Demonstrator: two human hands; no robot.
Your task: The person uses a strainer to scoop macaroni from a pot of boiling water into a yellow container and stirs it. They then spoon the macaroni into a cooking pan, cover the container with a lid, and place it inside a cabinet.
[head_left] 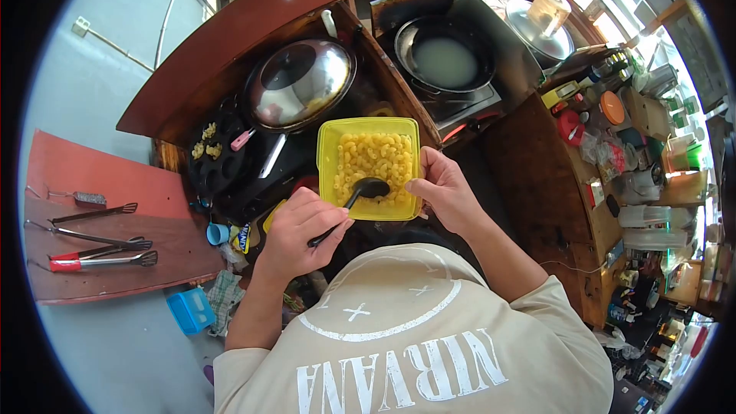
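My right hand [447, 190] grips the right side of a yellow plastic container [327, 155], thumb over its rim. Cooked elbow macaroni [374, 155] covers the bottom of the container. In my left hand [300, 231] is a black spoon [371, 187], its bowl down among the macaroni near the front of the container. Left of the container sits a dark pan with round hollows [218, 165], where several hollows hold clumps of macaroni. A domed metal lid [302, 84] covers a pan just behind the container.
A wok of cloudy liquid [445, 61] stands on a stove at the back right. Tongs [103, 261] lie on a reddish board at the left. A blue basket [190, 311] is below them. Jars and containers [652, 218] crowd the wooden counter at the right.
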